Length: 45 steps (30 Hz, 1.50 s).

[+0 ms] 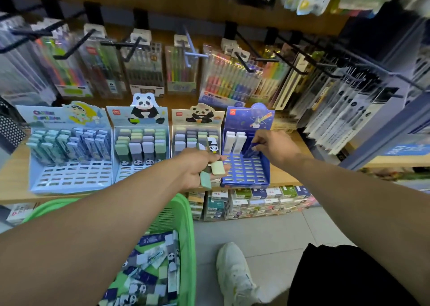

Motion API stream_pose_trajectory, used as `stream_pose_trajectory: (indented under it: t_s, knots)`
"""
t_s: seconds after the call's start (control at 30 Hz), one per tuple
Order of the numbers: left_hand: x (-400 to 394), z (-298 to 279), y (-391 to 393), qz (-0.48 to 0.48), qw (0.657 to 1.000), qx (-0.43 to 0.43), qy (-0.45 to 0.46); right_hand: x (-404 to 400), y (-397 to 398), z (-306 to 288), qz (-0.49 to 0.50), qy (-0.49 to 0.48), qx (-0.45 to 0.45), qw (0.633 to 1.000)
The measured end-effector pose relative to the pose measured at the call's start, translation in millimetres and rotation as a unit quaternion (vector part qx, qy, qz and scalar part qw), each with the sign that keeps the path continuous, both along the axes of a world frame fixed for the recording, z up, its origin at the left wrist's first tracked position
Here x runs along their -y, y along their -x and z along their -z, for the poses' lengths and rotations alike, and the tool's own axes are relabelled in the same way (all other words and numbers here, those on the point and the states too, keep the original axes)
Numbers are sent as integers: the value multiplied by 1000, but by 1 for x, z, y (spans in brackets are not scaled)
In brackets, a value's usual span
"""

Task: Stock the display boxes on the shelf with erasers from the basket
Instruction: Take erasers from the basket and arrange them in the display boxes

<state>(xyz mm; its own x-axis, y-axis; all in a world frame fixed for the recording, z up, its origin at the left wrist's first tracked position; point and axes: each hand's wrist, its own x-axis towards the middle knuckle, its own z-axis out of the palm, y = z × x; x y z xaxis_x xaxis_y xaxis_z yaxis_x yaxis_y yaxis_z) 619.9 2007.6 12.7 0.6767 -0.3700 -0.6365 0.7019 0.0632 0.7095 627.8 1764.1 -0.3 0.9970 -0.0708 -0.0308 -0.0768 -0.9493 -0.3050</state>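
Several display boxes stand in a row on the wooden shelf (14, 189). My right hand (272, 147) is over the dark blue display box (244, 177) at the right, shut on a dark blue eraser (250, 151) that touches the slotted tray beside two white erasers (235, 140). My left hand (197, 168) hovers at the front of the panda display box (197, 128), shut on several pale green erasers (217, 168) and a panda eraser. The green basket (183, 224) below holds several loose erasers (149, 273).
Two more display boxes, a light blue one (69, 154) and a second panda one (140, 145), stand at the left. Pen packs hang on hooks (144, 68) above the shelf. Small boxes (251, 201) are stacked under it. My white shoe (235, 275) is on the tiled floor.
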Motion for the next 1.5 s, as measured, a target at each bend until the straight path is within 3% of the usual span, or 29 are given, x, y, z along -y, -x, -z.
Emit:
stream_pose_trajectory:
  t_s: [0.27,0.93,1.0,1.03,1.1,1.17,1.23,1.33,1.5]
  knots:
    - [3,-2,1,-7,1000,8,17,-3,-14,3,71,43,25,996]
    - [-19,-3,-7,-76,997,10,15,-32,-8,-14,59,211,-15,976]
    - [-22,-4,-11,-119,992,13,26,-48,-5,-23,53,120,3,991]
    - [-23,-3,-14,-145,989,14,34,-60,-4,-28,54,8,-1,999]
    - [-28,-2,-21,-190,980,15,53,-91,0,-38,53,-243,-65,966]
    - [-32,-2,-25,-217,974,13,67,-118,3,-45,37,-359,-156,919]
    - [-35,-5,-24,-233,970,7,71,-135,3,-46,23,-397,-192,897]
    - [-38,-6,-23,-243,968,5,64,-138,-2,-44,80,-440,-160,880]
    - [-51,2,-22,-243,970,-7,-8,-115,-10,-38,109,-400,-37,909]
